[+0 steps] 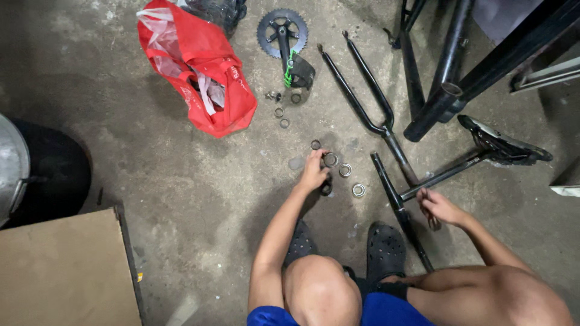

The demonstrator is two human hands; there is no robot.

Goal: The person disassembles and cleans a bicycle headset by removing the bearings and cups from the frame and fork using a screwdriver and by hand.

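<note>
Left hand (313, 172) pinches a ring (330, 160) among bearings on the floor (199, 199); right hand (439, 207) is loosely curled beside the seatpost (444, 175), its grip unclear.

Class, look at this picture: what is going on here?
A person squats on a concrete floor among bicycle parts. The left hand reaches into a cluster of small metal rings, fingertips on one. The right hand rests by a black bar. A fork, crank with chainring, saddle and red bag lie around.
</note>
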